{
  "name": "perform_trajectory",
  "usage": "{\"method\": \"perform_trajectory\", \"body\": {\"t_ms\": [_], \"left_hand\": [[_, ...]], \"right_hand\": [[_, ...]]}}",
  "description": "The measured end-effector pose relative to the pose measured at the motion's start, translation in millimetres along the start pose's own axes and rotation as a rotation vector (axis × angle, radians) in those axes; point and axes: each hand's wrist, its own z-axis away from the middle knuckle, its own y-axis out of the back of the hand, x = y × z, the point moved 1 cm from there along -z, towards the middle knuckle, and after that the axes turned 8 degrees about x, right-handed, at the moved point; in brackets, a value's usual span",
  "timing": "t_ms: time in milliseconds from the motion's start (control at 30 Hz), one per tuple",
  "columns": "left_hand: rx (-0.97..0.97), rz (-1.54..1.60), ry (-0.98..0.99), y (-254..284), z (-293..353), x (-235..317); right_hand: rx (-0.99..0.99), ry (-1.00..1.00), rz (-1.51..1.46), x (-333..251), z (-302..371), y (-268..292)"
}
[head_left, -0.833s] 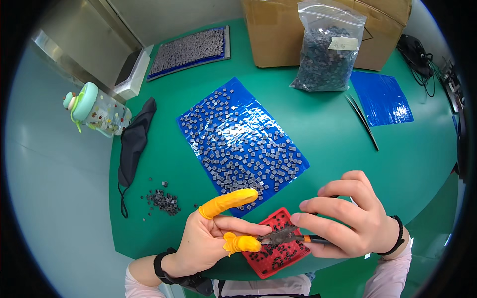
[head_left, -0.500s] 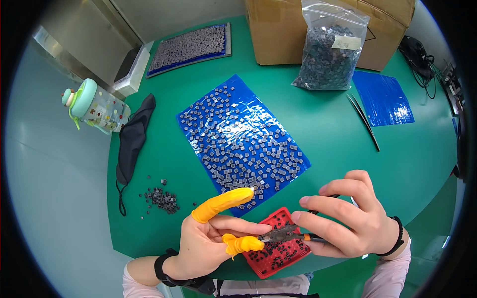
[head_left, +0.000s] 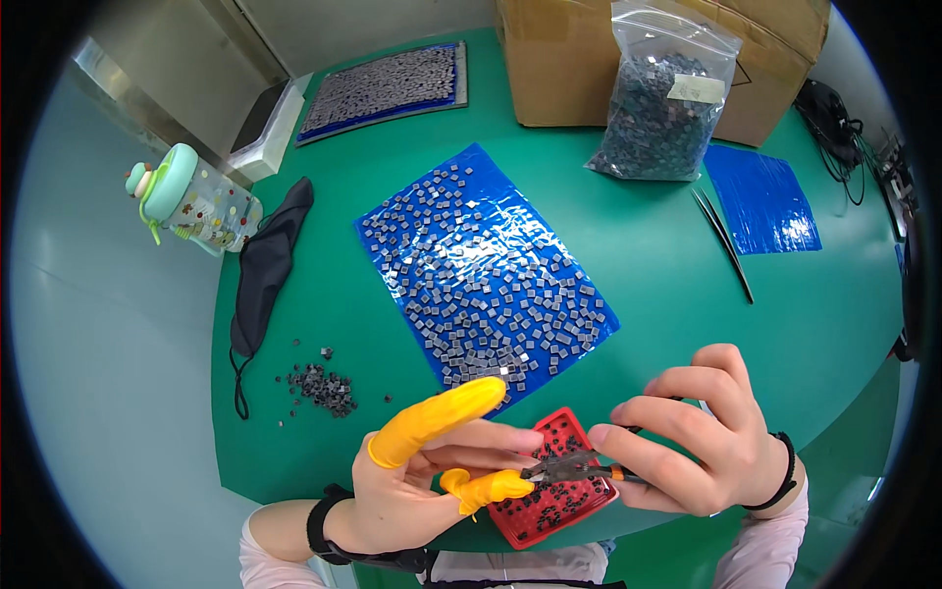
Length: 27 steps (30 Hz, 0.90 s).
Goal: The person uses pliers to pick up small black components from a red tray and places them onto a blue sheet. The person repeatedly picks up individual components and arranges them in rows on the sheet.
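Observation:
My right hand [head_left: 692,442] is closed round a pair of small pliers [head_left: 564,465], its dark jaws pointing left. My left hand [head_left: 417,476] wears yellow finger cots on the thumb and index finger. Its index finger stretches out, while the thumb and other fingers close at the jaw tips; whatever they pinch there is too small to make out. Beneath the pliers stands a red tray [head_left: 521,539] holding many small black pieces. Beyond it lies a blue film sheet [head_left: 536,228] covered with small grey square pieces, partly behind my left index finger.
Loose dark pieces [head_left: 326,390] lie at the left, near a black mask [head_left: 265,270] and a bottle [head_left: 201,201]. Tweezers [head_left: 724,245] and another blue film [head_left: 763,201] lie right. At the back are a filled bag [head_left: 662,118], a cardboard box [head_left: 554,74] and a packed panel [head_left: 383,88].
My left thumb has come up to the plier tips, and the left fingers have shifted slightly. The right hand still grips the pliers. The whole view has shifted a little.

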Motion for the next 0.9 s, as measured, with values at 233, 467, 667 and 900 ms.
{"method": "perform_trajectory", "body": {"t_ms": [233,467,667,900], "left_hand": [[-0.164,-0.01,0.111,8,-8,-4],[-0.329,0.233,0.229,13,0,-11],[-0.512,0.203,0.244,16,-2,-10],[-0.667,0.135,0.097,15,-4,-16]], "right_hand": [[0.051,0.032,0.049,-1,1,0],[0.052,0.069,0.047,-5,0,0],[0.038,0.08,-0.029,-5,4,-2],[0.03,0.119,-0.031,-6,2,0]]}}
